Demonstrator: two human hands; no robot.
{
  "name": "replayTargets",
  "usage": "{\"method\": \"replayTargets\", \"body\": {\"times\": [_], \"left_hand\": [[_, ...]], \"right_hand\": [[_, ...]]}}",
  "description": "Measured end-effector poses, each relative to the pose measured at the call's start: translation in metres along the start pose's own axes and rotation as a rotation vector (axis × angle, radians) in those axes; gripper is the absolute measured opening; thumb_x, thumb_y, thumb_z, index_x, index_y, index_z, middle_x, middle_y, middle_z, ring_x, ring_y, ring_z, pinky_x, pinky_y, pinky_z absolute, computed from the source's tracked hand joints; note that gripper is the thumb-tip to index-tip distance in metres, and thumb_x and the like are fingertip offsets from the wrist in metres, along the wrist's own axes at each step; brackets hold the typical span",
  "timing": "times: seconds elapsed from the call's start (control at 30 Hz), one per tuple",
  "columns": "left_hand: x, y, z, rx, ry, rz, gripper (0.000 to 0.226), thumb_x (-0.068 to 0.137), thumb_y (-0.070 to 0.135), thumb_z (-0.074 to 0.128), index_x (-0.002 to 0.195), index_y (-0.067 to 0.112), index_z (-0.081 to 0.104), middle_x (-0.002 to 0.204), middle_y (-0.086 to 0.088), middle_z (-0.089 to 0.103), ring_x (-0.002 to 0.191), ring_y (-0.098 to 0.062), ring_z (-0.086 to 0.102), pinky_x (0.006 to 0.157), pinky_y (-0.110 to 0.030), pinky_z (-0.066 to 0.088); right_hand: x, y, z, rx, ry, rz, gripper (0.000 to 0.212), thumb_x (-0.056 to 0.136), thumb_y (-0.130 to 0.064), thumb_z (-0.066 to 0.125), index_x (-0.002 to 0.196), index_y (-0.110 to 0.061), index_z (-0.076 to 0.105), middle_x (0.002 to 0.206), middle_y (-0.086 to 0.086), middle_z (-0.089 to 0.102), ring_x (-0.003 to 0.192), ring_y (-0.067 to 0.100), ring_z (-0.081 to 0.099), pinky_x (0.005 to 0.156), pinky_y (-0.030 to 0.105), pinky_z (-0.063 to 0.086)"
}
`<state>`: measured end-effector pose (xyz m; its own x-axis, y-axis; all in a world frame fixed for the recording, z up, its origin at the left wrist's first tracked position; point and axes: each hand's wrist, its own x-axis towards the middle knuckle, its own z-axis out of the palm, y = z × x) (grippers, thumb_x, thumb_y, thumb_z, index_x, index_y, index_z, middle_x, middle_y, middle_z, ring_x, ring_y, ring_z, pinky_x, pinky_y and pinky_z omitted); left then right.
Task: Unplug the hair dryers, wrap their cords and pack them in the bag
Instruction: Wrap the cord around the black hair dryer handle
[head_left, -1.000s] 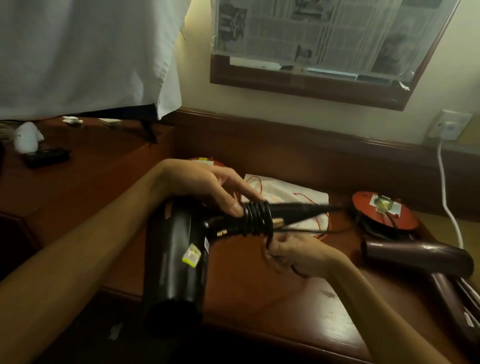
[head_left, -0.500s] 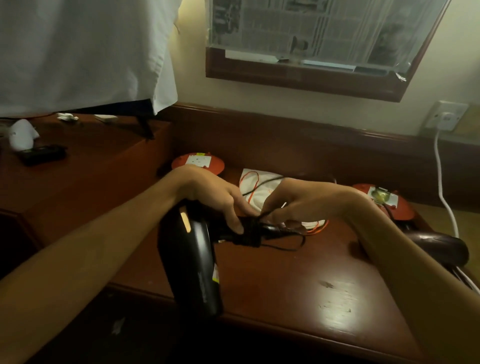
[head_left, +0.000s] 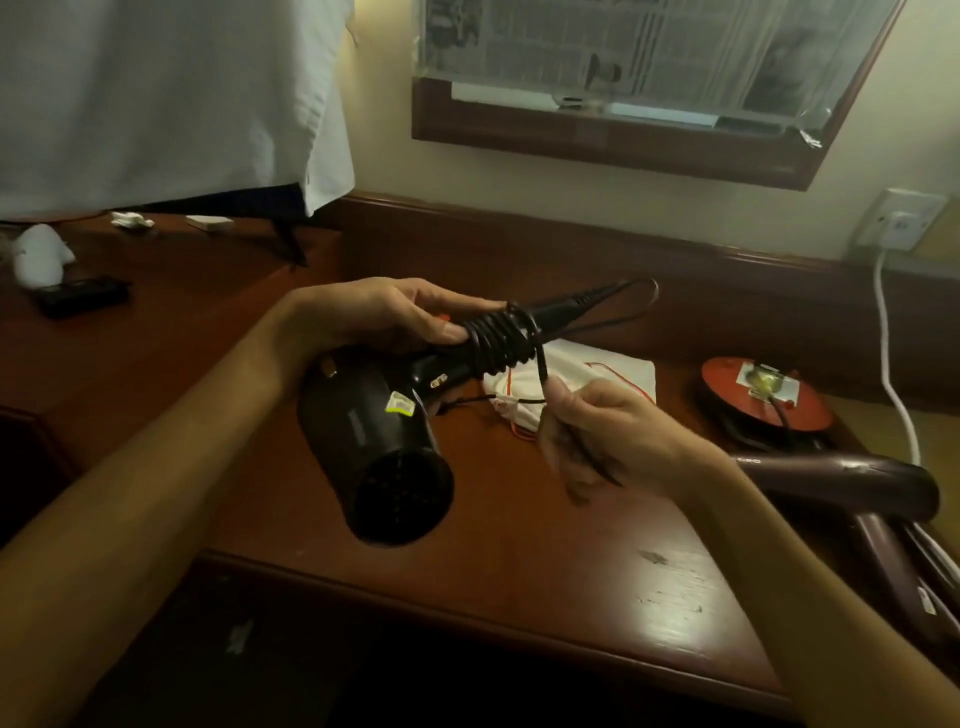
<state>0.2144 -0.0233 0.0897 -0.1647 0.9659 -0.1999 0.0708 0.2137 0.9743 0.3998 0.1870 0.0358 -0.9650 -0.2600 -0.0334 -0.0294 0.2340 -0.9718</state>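
My left hand grips the handle of a black hair dryer, held above the desk with its round end facing me. Its black cord lies in several coils around the handle. My right hand pinches the loose end of that cord just below the coils. A white drawstring bag with orange cord lies flat on the desk behind my hands. A second, dark maroon hair dryer rests on the desk at the right.
A red round cable reel sits right of the bag. A white cable runs up to a wall socket. White cloth hangs over the raised desk section at left, with small items on it. A framed mirror hangs above.
My right hand came over the handle and down to its near side, carrying the cord around once more. The dryer has turned so its round end faces me.
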Motion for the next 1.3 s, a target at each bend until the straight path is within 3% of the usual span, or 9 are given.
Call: {"method": "replayTargets", "body": {"times": [0.13,0.27,0.33,0.43,0.57,0.73,0.9,1.13,1.3], "left_hand": [[0.001,0.012,0.023,0.228,-0.153,-0.011,0.058,0.091,0.001,0.060,0.143,0.026,0.051,0.113,0.001,0.077,0.097,-0.017,0.074,0.082,-0.024,0.058],[0.010,0.013,0.042,0.462,-0.406,-0.168,0.064,0.095,0.011,0.060,0.153,0.030,0.044,0.122,-0.007,0.073,0.106,-0.034,0.070,0.093,-0.038,0.056],[0.014,0.012,0.046,0.549,-0.447,-0.229,0.062,0.097,0.011,0.060,0.155,0.027,0.042,0.122,-0.001,0.073,0.106,-0.029,0.071,0.093,-0.034,0.057],[0.016,0.011,0.049,0.644,-0.365,-0.323,0.053,0.097,0.017,0.065,0.146,0.025,0.050,0.125,-0.007,0.068,0.105,-0.028,0.073,0.090,-0.031,0.059],[0.018,0.007,0.048,0.654,-0.187,-0.447,0.052,0.093,0.018,0.071,0.138,0.022,0.045,0.118,-0.011,0.067,0.098,-0.030,0.074,0.078,-0.027,0.060],[0.035,-0.003,0.052,0.806,-0.145,-0.392,0.075,0.094,0.020,0.070,0.156,0.038,0.032,0.143,0.003,0.055,0.119,-0.019,0.063,0.109,-0.043,0.048],[0.030,0.005,0.039,0.776,-0.004,-0.332,0.059,0.099,0.020,0.064,0.151,0.038,0.045,0.116,0.009,0.067,0.091,-0.005,0.071,0.082,-0.020,0.051],[0.021,0.006,0.033,0.647,0.144,-0.246,0.058,0.101,0.018,0.060,0.136,0.060,0.038,0.109,0.010,0.060,0.088,-0.014,0.071,0.069,-0.018,0.055],[0.007,0.001,0.022,0.429,0.184,-0.078,0.057,0.098,0.015,0.061,0.140,0.053,0.052,0.103,0.009,0.076,0.087,-0.013,0.075,0.072,-0.023,0.058]], "right_hand": [[0.004,0.034,-0.008,0.164,-0.253,0.065,0.048,0.088,-0.048,0.071,0.067,-0.009,0.052,0.057,0.008,0.037,0.049,0.022,0.029,0.054,0.039,0.030],[0.007,0.035,-0.020,-0.050,-0.180,0.198,0.028,0.072,-0.043,0.085,0.089,-0.023,0.074,0.078,-0.003,0.072,0.071,0.015,0.064,0.081,0.047,0.055],[0.011,0.023,-0.024,-0.313,-0.195,0.219,0.004,0.086,-0.018,0.075,0.089,-0.016,0.077,0.079,0.005,0.072,0.071,0.019,0.063,0.076,0.041,0.055],[0.015,0.004,-0.024,-0.503,-0.163,0.234,0.013,0.094,-0.007,0.064,0.095,0.001,0.074,0.085,0.023,0.068,0.073,0.022,0.058,0.075,0.038,0.048],[0.021,-0.019,-0.026,-0.732,-0.076,0.257,0.013,0.093,-0.014,0.065,0.092,-0.009,0.078,0.072,0.004,0.067,0.060,0.018,0.056,0.060,0.032,0.048],[0.034,-0.024,0.003,-1.054,0.041,0.246,0.017,0.092,-0.014,0.057,0.090,-0.006,0.072,0.071,0.005,0.066,0.060,0.017,0.060,0.061,0.036,0.053],[0.026,-0.017,0.007,-0.783,0.322,0.203,0.023,0.093,-0.005,0.063,0.114,-0.012,0.063,0.084,0.008,0.074,0.066,0.016,0.074,0.069,0.039,0.064],[0.004,-0.020,0.017,-0.343,0.482,0.169,0.022,0.095,-0.009,0.067,0.113,-0.012,0.054,0.109,0.009,0.070,0.073,0.021,0.078,0.067,0.041,0.065],[-0.017,0.000,0.024,-0.256,0.385,0.022,0.023,0.105,-0.024,0.050,0.102,-0.005,0.063,0.078,0.013,0.075,0.064,0.026,0.073,0.065,0.026,0.057]]}}
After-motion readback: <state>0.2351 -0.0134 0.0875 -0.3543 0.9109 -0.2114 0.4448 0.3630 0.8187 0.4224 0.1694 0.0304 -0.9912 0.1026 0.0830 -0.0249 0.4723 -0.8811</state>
